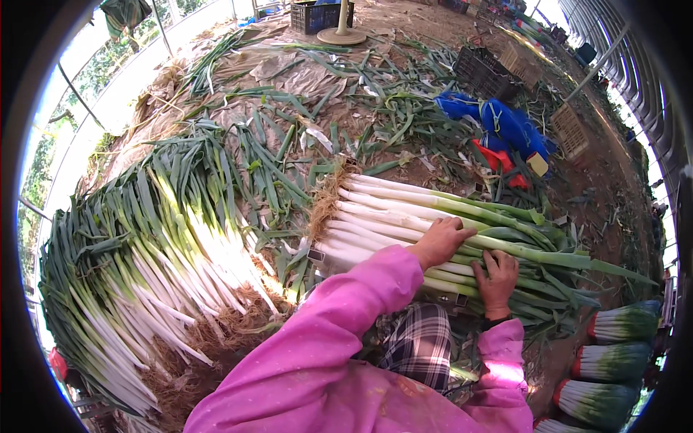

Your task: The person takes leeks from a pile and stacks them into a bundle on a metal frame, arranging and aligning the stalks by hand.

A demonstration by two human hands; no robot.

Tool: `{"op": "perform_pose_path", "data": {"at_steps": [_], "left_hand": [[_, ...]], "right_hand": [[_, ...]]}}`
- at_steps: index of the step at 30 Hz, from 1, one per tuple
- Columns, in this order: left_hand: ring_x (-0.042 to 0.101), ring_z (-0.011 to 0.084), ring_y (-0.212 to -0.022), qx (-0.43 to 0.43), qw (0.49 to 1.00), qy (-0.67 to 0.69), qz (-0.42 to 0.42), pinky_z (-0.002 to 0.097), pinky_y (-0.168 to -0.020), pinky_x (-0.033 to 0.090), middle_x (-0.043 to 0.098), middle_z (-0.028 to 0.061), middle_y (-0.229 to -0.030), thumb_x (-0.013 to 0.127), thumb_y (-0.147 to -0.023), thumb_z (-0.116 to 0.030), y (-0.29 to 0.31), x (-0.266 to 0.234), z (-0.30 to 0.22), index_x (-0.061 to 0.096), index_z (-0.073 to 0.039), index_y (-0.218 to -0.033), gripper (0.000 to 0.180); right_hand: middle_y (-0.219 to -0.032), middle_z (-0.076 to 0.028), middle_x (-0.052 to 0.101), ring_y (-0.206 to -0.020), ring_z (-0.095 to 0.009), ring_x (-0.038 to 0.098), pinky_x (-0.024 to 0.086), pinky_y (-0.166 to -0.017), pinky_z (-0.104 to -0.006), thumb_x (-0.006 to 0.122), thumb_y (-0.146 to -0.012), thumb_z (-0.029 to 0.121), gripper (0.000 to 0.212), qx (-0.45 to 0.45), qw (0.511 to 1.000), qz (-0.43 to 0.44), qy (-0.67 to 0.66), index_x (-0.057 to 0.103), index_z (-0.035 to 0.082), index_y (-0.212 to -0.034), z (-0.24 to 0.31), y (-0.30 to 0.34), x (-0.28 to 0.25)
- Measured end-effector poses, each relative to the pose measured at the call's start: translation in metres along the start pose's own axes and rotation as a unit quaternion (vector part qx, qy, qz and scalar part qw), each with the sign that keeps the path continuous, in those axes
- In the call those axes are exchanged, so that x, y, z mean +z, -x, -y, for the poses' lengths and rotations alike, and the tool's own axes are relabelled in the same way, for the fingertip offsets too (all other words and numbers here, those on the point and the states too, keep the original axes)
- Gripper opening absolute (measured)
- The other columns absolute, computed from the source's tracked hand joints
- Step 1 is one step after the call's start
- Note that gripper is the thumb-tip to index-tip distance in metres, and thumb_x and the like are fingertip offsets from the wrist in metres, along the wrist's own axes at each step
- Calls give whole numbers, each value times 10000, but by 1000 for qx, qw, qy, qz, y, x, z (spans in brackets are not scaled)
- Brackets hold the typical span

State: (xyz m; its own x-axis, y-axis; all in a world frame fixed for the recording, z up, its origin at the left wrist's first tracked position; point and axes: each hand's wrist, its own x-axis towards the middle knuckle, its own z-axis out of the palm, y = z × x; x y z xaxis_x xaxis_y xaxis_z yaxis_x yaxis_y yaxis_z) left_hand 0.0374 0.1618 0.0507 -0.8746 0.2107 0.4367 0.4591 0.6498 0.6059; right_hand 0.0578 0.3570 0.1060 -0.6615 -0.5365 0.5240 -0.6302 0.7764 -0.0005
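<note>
A pile of long green onions [386, 206] lies crosswise before me, roots to the left and green leaves to the right. My left hand [439, 242] is on top of the pile, its fingers curled over a green onion stalk where white turns to green. Closer to me, my right hand [497, 280] rests on the green part of the near stalks, thumb and fingers apart. What lies beneath both palms is hidden. On the left is a large heap of untrimmed green onions [155, 263], with brown roots [216, 325] toward me.
Several tied green onion bundles [613, 361] are lined up at the lower right. Loose leaves [411, 119] litter the soil ahead. Beyond the pile are a blue cloth or net [498, 119], a red piece [502, 162] and crates [484, 72]. A round-based stand [341, 35] is at the far side.
</note>
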Motion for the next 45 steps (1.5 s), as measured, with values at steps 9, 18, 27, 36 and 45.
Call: {"op": "perform_pose_path", "data": {"at_steps": [9,18,27,36,45], "left_hand": [[563,312,-851,36,968,-155,-192,424,-754,442,569,130,-879,554,-751,-61,21,-158,6,586,-90,-1080,332],[583,358,-972,-431,816,-70,-380,390,-859,464,604,208,-1022,545,-852,-80,267,-225,198,529,-86,-1270,419],[564,329,-956,-716,557,-333,-258,429,-823,462,549,158,-1030,693,-789,-224,453,-246,218,509,-32,-1072,388],[611,383,-836,-667,611,-239,-354,450,-725,490,593,202,-923,565,-806,-133,457,-231,244,528,-26,-1014,237],[554,393,-1007,-530,688,-103,-485,425,-853,448,584,221,-1060,561,-814,-158,425,-203,262,521,49,-1085,342]], "right_hand": [[-1012,-124,576,-984,-318,529,390,-910,-456,707,-738,194,321,5,1000,12,15,646,38,-1012,-17,20,-3],[-1013,-133,576,-970,-314,533,385,-909,-453,677,-768,168,318,-17,999,28,25,633,10,-1040,-9,12,13],[-1091,-158,561,-1042,-340,507,385,-917,-455,641,-797,127,301,3,996,71,60,609,-12,-1063,-20,15,5],[-1103,-172,558,-1048,-355,504,386,-904,-464,623,-805,161,328,-19,994,78,69,597,-9,-1084,-27,16,11],[-1278,-174,540,-1221,-447,401,284,-1033,-563,560,-889,362,386,29,979,165,119,649,85,-1142,-14,12,-5]]}}
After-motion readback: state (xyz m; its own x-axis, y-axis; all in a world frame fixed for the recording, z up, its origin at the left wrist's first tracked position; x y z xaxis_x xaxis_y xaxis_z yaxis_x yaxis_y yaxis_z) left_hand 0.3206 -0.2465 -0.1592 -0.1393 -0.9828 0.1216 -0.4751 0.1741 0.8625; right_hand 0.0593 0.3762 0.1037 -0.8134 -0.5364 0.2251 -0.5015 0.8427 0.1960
